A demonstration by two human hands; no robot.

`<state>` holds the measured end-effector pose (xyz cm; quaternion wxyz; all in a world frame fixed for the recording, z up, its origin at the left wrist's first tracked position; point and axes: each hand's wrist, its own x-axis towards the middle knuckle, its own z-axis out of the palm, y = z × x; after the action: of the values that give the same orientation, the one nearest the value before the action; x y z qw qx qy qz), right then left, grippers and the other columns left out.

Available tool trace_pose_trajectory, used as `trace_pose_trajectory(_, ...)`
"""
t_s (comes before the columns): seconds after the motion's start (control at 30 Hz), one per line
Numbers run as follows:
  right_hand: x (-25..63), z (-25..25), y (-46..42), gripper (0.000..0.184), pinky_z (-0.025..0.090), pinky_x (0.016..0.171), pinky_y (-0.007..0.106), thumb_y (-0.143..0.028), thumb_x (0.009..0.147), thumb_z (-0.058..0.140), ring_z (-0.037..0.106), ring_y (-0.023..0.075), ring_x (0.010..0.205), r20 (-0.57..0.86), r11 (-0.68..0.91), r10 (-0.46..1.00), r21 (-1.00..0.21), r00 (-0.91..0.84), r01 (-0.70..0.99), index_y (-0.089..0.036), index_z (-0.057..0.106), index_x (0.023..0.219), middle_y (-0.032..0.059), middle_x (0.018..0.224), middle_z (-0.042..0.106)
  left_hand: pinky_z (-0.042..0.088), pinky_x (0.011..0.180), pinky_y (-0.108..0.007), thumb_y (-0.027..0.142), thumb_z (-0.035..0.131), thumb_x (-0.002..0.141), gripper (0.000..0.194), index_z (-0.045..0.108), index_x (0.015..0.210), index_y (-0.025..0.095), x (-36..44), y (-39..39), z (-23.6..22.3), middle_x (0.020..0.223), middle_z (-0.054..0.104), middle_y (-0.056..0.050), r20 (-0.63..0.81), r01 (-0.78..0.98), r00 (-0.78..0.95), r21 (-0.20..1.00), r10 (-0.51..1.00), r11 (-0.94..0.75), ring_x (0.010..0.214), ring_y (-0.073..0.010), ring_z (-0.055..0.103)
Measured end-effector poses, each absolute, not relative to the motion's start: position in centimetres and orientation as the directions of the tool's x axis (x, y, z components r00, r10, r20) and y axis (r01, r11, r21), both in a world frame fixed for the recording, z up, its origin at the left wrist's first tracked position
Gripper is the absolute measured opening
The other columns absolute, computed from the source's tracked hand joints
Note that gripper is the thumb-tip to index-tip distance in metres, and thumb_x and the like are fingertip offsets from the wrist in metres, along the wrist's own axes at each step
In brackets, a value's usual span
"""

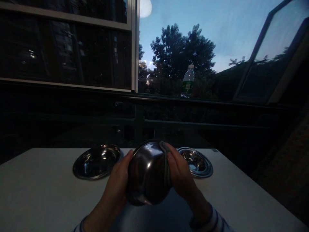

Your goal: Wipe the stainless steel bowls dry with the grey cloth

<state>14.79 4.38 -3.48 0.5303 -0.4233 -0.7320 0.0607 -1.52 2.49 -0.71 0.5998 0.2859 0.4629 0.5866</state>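
Observation:
A shiny metal bowl (148, 174) is held up above the white table, its rounded outside facing me. My left hand (118, 177) grips it at the left side, thumb along the edge and the other fingers hidden behind. On the right side, my right hand (180, 170) presses a folded greyish cloth (166, 161) against the bowl's outer wall. The fingers of that hand are bent over the cloth. What lies inside the bowl, if anything, is hidden.
A wide metal basin (96, 162) rests on the table (48, 199) to the left. Stacked-looking metal dishes (196, 162) stand at the right, partly behind my right hand. Beyond the table's far edge, a plastic bottle (188, 82) with a green label stands on the sill of the open window.

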Motion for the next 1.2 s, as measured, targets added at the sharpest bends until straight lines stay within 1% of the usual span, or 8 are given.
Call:
trace_pose_trajectory(0.17, 14.7, -2.3, 3.1, 0.036, 0.040, 0.100, 0.042, -0.018, 0.089, 0.033, 0.047, 0.0188, 0.118, 0.784, 0.718, 0.553, -0.278, -0.281, 0.638, -0.014, 0.050, 0.120, 0.0103, 0.122, 0.056, 0.043, 0.052, -0.023, 0.039, 0.061, 0.072, 0.029, 0.066, 0.057, 0.015, -0.7, 1.5, -0.8, 0.052, 0.065, -0.002, -0.124, -0.286, -0.072, 0.953, 0.990, 0.098, 0.053, -0.0158, 0.058)
trace_pose_trajectory(0.3, 13.3, -2.3, 2.2, 0.035, 0.036, 0.102, 0.046, -0.013, 0.086, 0.036, 0.048, 0.0228, 0.117, 0.810, 0.729, 0.433, -0.056, -0.396, 0.682, -0.007, 0.054, 0.115, 0.0134, 0.119, 0.058, 0.042, 0.053, -0.022, 0.041, 0.063, 0.070, 0.031, 0.063, 0.053, 0.016, -0.6, 1.6, -1.5, 0.048, 0.060, 0.001, -0.108, -0.296, -0.090, 0.952, 0.990, 0.077, 0.051, -0.0139, 0.054)
trace_pose_trajectory(0.53, 10.9, -3.1, 0.9, 0.039, 0.029, 0.105, 0.043, -0.022, 0.085, 0.041, 0.041, 0.0244, 0.123, 0.811, 0.778, 0.257, 0.149, -0.525, 0.611, -0.006, 0.053, 0.118, 0.0108, 0.123, 0.056, 0.040, 0.047, -0.023, 0.048, 0.055, 0.074, 0.036, 0.060, 0.055, 0.018, -1.2, 1.8, -1.5, 0.043, 0.055, 0.002, -0.302, -0.486, -0.165, 0.853, 0.939, 0.189, 0.042, -0.0131, 0.050)
trace_pose_trajectory(0.63, 12.0, -2.7, 1.3, 0.036, 0.030, 0.105, 0.044, -0.021, 0.086, 0.039, 0.044, 0.0227, 0.121, 0.806, 0.783, 0.346, 0.034, -0.480, 0.622, -0.008, 0.055, 0.116, 0.0110, 0.122, 0.057, 0.041, 0.048, -0.022, 0.042, 0.063, 0.070, 0.032, 0.058, 0.049, 0.019, -1.1, 1.5, -1.1, 0.041, 0.055, 0.002, -0.161, -0.334, -0.200, 0.939, 0.966, 0.088, 0.046, -0.0145, 0.053)
trace_pose_trajectory(0.73, 13.7, -2.5, 2.7, 0.036, 0.032, 0.105, 0.042, -0.019, 0.089, 0.033, 0.045, 0.0196, 0.121, 0.800, 0.743, 0.501, -0.202, -0.331, 0.638, -0.010, 0.052, 0.119, 0.0116, 0.125, 0.054, 0.042, 0.047, -0.022, 0.037, 0.067, 0.068, 0.031, 0.057, 0.046, 0.018, -1.0, 1.2, -0.9, 0.042, 0.057, 0.000, -0.129, -0.261, -0.124, 0.961, 0.984, 0.093, 0.045, -0.0152, 0.054)
trace_pose_trajectory(0.9, 15.0, -3.2, 4.7, 0.038, 0.041, 0.098, 0.034, -0.029, 0.094, 0.030, 0.047, 0.0167, 0.119, 0.720, 0.672, 0.693, -0.620, -0.048, 0.404, -0.016, 0.049, 0.124, 0.0079, 0.125, 0.055, 0.049, 0.053, -0.026, 0.033, 0.060, 0.075, 0.020, 0.067, 0.068, 0.015, -1.6, 1.9, -0.4, 0.053, 0.066, -0.002, -0.236, -0.461, -0.169, 0.877, 0.957, 0.134, 0.052, -0.0176, 0.063)
trace_pose_trajectory(1.03, 14.2, -4.0, 4.4, 0.040, 0.039, 0.100, 0.034, -0.033, 0.096, 0.026, 0.042, 0.0174, 0.124, 0.698, 0.671, 0.715, -0.701, 0.039, 0.240, -0.019, 0.044, 0.130, 0.0056, 0.130, 0.050, 0.053, 0.066, -0.030, 0.027, 0.050, 0.083, 0.022, 0.068, 0.082, 0.015, -2.0, 2.8, 0.2, 0.061, 0.070, -0.003, -0.229, -0.681, -0.217, 0.732, 0.949, 0.021, 0.065, -0.0185, 0.068)
trace_pose_trajectory(1.2, 12.6, -5.9, 3.8, 0.045, 0.029, 0.107, 0.042, -0.032, 0.096, 0.022, 0.028, 0.0200, 0.132, 0.747, 0.681, 0.658, -0.644, 0.095, 0.348, -0.020, 0.026, 0.139, 0.0057, 0.142, 0.035, 0.053, 0.074, -0.035, 0.027, 0.049, 0.082, 0.023, 0.067, 0.086, 0.013, -2.4, 3.4, 0.0, 0.067, 0.071, -0.006, -0.238, -0.787, -0.172, 0.617, 0.956, 0.012, 0.074, -0.0213, 0.068)
